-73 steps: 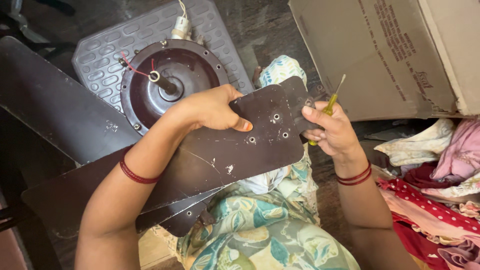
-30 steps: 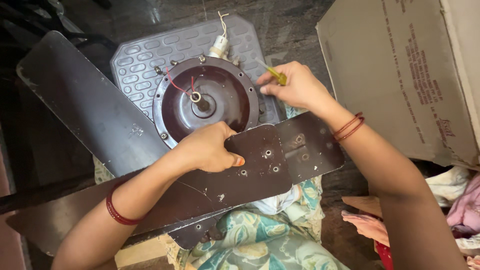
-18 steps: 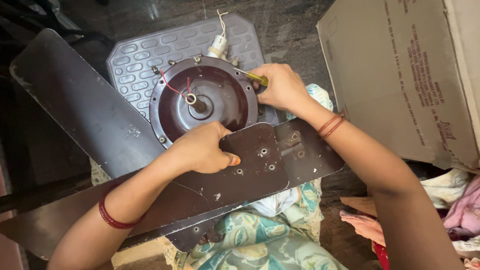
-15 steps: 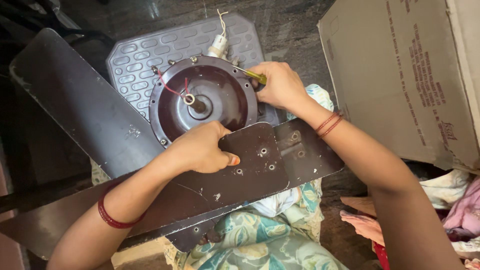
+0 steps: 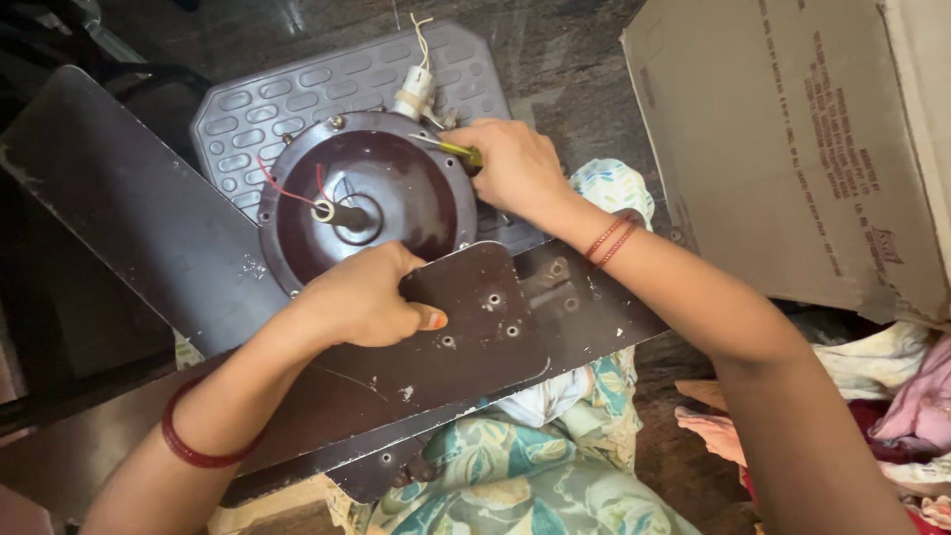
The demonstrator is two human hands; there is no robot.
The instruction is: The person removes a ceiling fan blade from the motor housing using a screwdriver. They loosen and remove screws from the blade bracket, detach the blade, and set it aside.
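Observation:
A dark brown ceiling fan motor housing (image 5: 396,188) lies face up on a grey ribbed plastic mat (image 5: 287,104), with red wires by its central shaft. My left hand (image 5: 362,297) grips the end of a brown fan blade (image 5: 466,337) that lies across my lap beside the motor. My right hand (image 5: 510,168) holds a yellow-handled screwdriver (image 5: 451,149), its tip at the motor's upper right rim. Another blade (image 5: 129,208) stretches out to the left, and a second loose blade (image 5: 594,297) lies under the held one.
A large cardboard box (image 5: 792,149) stands at the right. Heaped clothes (image 5: 892,396) lie at the lower right. A white wired part (image 5: 414,89) sits at the motor's top edge. My lap is covered in floral cloth (image 5: 515,476). The floor is dark stone.
My right hand rose from the blade's right end to the motor rim, and the screwdriver tip now rests there. My left hand stays on the blade.

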